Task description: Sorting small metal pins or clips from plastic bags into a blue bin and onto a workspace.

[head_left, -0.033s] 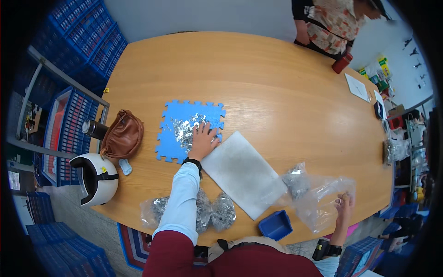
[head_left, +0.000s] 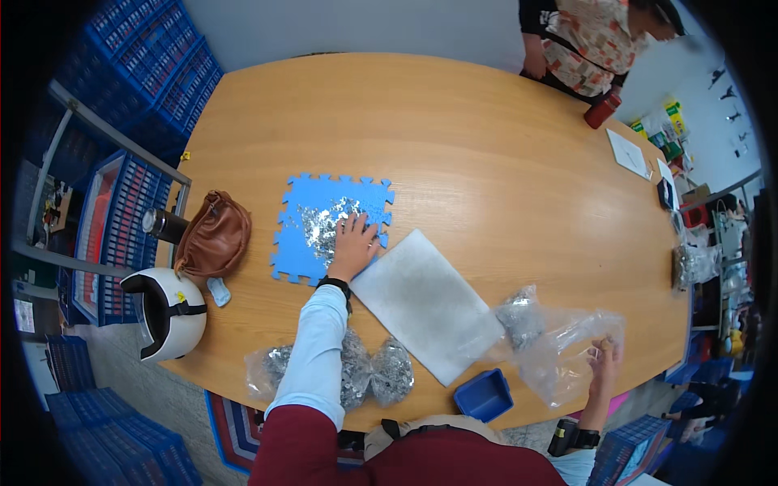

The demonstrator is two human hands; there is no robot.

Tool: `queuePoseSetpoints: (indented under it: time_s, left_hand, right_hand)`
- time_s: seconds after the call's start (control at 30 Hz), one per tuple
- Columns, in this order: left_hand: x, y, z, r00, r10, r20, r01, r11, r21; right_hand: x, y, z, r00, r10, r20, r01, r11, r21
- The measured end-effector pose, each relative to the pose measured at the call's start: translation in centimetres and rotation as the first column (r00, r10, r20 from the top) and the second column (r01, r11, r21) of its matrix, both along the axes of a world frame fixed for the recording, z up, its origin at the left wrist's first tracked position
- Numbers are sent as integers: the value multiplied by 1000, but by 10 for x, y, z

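My left hand [head_left: 352, 249] lies with spread fingers on the right part of a loose pile of small shiny silver pieces [head_left: 322, 231]. The pile is on a blue foam mat [head_left: 298, 261] with jigsaw edges. At the lower right, my right hand [head_left: 604, 366] has its fingers closed on the edge of a clear plastic bag [head_left: 559, 356]. A clump of silver pieces [head_left: 520, 317] is at the bag's left end. Between the hands lies a whitish rectangular board [head_left: 429, 308], its near left corner close to my left wrist.
Bags of silver pieces [head_left: 392, 373] lie under and beside my left forearm. Near the front edge is a blue tray [head_left: 484, 395]. A brown leather bag [head_left: 215, 235], dark flask [head_left: 164, 225] and white helmet [head_left: 188, 324] are at left. A person [head_left: 579, 49] stands beyond a red bottle [head_left: 602, 111].
The view has shifted very slightly. My left hand stays on the silver pieces and my right hand still grips the plastic bag.
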State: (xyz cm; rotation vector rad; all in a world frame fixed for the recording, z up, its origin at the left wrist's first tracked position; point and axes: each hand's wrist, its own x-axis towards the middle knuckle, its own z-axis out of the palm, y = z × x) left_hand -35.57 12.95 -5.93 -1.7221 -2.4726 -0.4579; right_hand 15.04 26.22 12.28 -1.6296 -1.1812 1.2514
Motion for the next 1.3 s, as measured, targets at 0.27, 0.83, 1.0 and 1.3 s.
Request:
queuePoseSetpoints:
  time_s: [0.27, 0.83, 1.0, 1.3]
  left_hand:
    - [-45, -41, -4, 988, 151, -27, -145, 975, 166]
    - [9, -3, 10, 982, 103, 160, -124, 984, 125]
    - [8, 28, 4, 949, 152, 275, -160, 987, 8]
    - [7, 33, -14, 940, 168, 296, -172, 985, -10]
  right_hand:
    - [-18, 9, -12, 996, 59, -68, -62, 997, -40]
    - [-23, 13, -27, 994, 112, -15, -113, 992, -62]
    - [-21, 12, -29, 990, 140, 11, -139, 988, -61]
    - [-21, 17, -42, 995, 85, -55, -88, 994, -61]
